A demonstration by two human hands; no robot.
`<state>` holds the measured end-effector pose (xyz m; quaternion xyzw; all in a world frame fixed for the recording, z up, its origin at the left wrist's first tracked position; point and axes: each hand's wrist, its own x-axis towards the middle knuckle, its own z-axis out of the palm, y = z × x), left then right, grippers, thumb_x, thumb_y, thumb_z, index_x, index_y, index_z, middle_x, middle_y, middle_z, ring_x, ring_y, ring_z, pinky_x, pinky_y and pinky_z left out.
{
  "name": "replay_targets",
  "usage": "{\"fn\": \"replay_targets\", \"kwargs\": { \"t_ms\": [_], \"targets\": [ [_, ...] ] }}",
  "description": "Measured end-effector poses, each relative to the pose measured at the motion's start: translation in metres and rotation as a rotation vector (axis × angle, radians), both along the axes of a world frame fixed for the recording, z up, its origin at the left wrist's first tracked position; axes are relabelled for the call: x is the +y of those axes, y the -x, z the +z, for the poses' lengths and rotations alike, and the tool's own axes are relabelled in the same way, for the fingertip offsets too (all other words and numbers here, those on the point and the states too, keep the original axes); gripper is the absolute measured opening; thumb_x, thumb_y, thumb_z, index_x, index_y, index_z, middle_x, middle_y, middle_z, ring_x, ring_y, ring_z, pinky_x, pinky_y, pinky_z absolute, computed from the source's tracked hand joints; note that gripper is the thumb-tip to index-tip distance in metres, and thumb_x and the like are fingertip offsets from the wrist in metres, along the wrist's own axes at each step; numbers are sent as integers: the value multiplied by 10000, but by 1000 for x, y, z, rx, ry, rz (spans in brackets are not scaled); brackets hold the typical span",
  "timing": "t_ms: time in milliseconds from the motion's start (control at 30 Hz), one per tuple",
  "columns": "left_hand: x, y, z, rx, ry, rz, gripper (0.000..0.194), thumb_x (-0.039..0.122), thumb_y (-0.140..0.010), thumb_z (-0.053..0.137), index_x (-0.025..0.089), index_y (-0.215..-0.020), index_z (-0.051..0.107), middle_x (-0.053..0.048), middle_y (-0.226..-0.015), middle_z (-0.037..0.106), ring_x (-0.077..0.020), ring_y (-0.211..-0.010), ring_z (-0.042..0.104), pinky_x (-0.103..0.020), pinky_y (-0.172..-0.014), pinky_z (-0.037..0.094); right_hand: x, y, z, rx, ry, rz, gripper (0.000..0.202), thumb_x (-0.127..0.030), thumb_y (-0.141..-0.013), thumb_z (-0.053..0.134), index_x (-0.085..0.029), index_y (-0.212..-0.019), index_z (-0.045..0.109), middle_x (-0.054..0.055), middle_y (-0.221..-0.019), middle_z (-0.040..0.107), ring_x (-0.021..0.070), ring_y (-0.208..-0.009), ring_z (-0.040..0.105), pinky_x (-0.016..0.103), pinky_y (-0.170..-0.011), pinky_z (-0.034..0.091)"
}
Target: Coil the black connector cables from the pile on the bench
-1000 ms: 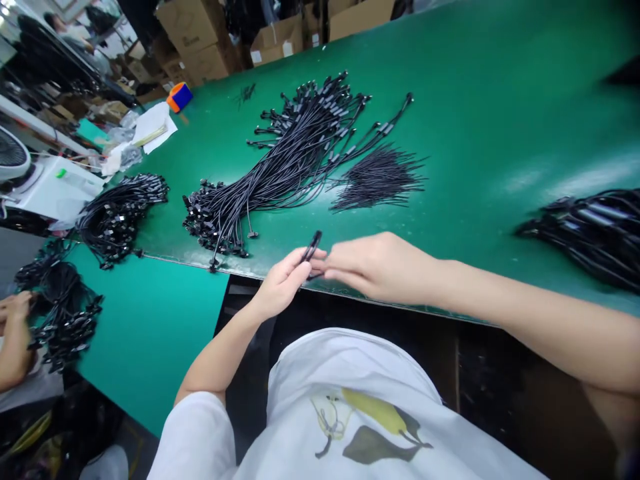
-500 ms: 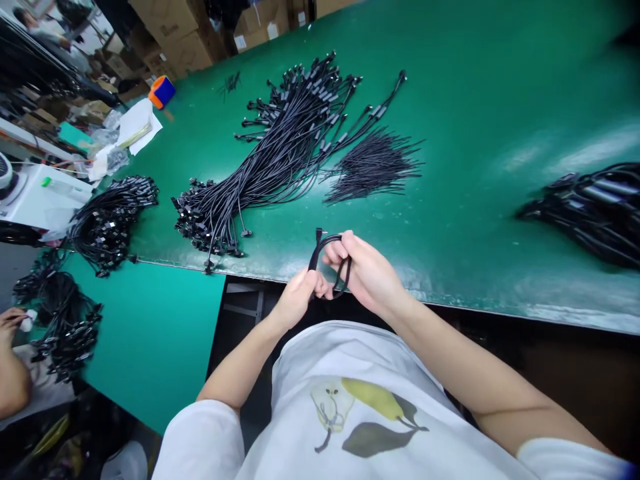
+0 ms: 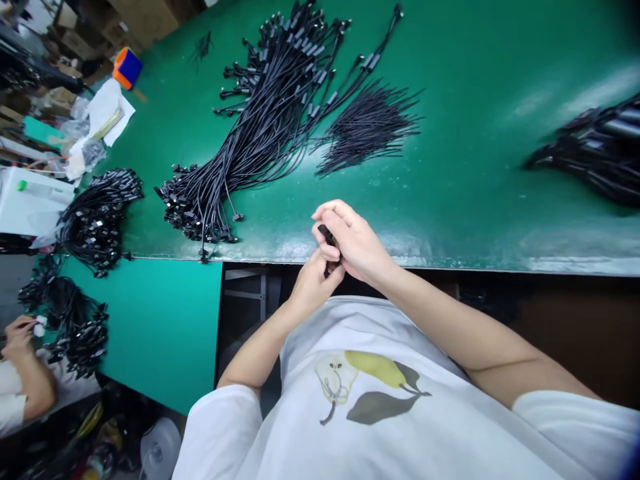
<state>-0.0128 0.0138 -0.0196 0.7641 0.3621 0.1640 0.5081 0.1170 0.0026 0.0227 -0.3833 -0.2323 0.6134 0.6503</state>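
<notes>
A black cable (image 3: 327, 235) is bunched between my two hands at the table's front edge, mostly hidden by the fingers. My left hand (image 3: 316, 280) is closed round its lower part. Curled over the upper part is my right hand (image 3: 353, 241), its fingers wrapped round the cable. Beyond them a big bundle of black cables (image 3: 265, 127) with small connectors lies across the green table (image 3: 465, 133). Just right of that bundle is a pile of thin black ties (image 3: 367, 127).
More black cables lie at the left (image 3: 97, 220) and far right (image 3: 595, 153). An orange and blue roll (image 3: 127, 68) and papers (image 3: 107, 110) are at the back left. At the lower left, another person's hand (image 3: 19, 333) holds something white beside a cable heap (image 3: 75, 320).
The cable loop that showed between my hands is now gathered up and mostly covered. My right hand has closed over it, and the hands are closer together. The view has shifted.
</notes>
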Motion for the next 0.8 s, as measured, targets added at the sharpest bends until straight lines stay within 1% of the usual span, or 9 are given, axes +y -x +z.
{"fn": "replay_targets", "kwargs": {
  "t_ms": [67,100,133,200,300,400,567,667,800],
  "targets": [
    [3,-2,1,-82,-19,12,180,350,-878,600,215,-997,606,-113,-1123,590,-257,-1079,523,-407,-977,399,3,-2,1,20,-25,-12,376,-569,-857,625,-213,-901,513,-75,-626,413,8,-416,249,134,-388,165],
    [4,-3,2,-108,30,7,215,389,-870,618,212,-992,607,-114,-1123,597,-261,-1103,520,-421,-1003,387,4,-3,2,30,-26,-11,384,-581,-867,604,-208,-887,512,-79,-611,384,7,-415,222,133,-388,146],
    [5,-4,4,-129,131,-13,278,444,-861,630,206,-1002,602,-107,-1064,614,-254,-1063,542,-431,-996,398,5,-5,3,43,-26,-1,398,-594,-873,588,-204,-874,506,-79,-607,371,7,-416,208,133,-387,134],
    [4,-5,8,-203,430,-61,434,578,-843,609,184,-1022,574,-50,-845,602,-198,-830,579,-421,-890,465,7,-7,3,77,-23,58,421,-611,-873,577,-198,-864,497,-83,-598,359,7,-416,189,131,-380,127],
    [2,-5,13,-351,808,-48,528,673,-835,552,157,-944,542,40,-649,472,-106,-576,465,-356,-713,505,10,-11,3,120,-17,140,442,-620,-863,590,-189,-872,490,-90,-588,360,2,-414,174,123,-370,131],
    [1,-7,18,-389,944,23,484,609,-813,641,134,-871,568,45,-635,447,-85,-559,439,-311,-670,499,11,-13,0,77,-47,120,459,-637,-866,573,-186,-872,489,-87,-597,369,1,-409,198,118,-358,146],
    [5,-13,22,-385,1253,33,398,463,-776,741,101,-908,640,8,-694,488,-111,-646,516,-322,-752,514,16,-18,-13,-114,-118,97,475,-641,-886,530,-179,-791,471,-87,-579,334,11,-389,260,134,-321,234],
    [9,-22,25,-377,1412,137,278,390,-878,613,112,-889,637,5,-690,453,-116,-646,499,-328,-759,514,21,-25,-19,-97,-125,91,473,-637,-899,512,-184,-777,448,-93,-572,325,9,-379,251,133,-312,235],
    [14,-33,25,-371,1512,198,349,344,-955,414,116,-814,638,19,-615,366,-112,-552,412,-296,-635,480,26,-34,-24,-30,-106,66,448,-613,-909,520,-186,-796,442,-96,-573,343,11,-381,257,130,-312,240]
  ]
}}
